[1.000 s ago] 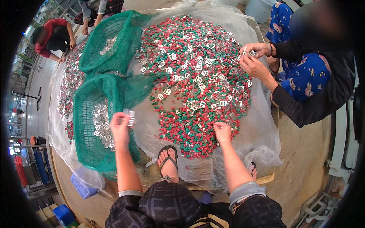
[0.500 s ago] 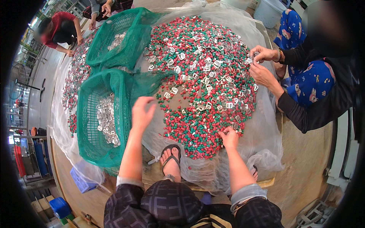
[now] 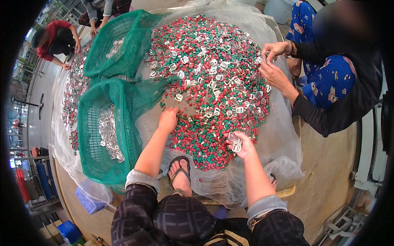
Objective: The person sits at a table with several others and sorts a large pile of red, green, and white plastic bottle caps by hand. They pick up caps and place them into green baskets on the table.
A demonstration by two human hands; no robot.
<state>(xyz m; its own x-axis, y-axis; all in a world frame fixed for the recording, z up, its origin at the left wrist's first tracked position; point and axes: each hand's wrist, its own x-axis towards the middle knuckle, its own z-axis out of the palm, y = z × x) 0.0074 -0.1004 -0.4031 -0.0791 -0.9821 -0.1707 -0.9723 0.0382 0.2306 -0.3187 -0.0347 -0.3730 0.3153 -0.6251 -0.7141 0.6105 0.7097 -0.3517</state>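
Note:
A wide heap of small red, green and white pebble-like pieces point(image 3: 197, 139) lies on a pale mesh sheet, with flat silvery metal buckles point(image 3: 216, 111) scattered through it. Over the near part of the heap, my right hand point(image 3: 245, 145) is closed around several metal buckles point(image 3: 236, 145), which stick out past the thumb and fingers. My left hand point(image 3: 167, 120) reaches down to the heap's left edge, its fingers bent together at the pieces; whatever lies under the fingertips is hidden. Left of that hand stands a green net-covered basket point(image 3: 88, 139) holding a pile of buckles point(image 3: 109, 135).
Behind it is a second green netted basket point(image 3: 96, 61) with some buckles. On the right a co-worker's hands point(image 3: 276, 67) handle small pieces over the heap. Two more people work at the far left. My sandalled foot point(image 3: 179, 174) rests at the sheet's near edge point(image 3: 213, 190).
My left hand has come down rightward from beside the basket to the heap. My right hand has lifted slightly and turned, showing the buckles in it. The whole view has shifted a little.

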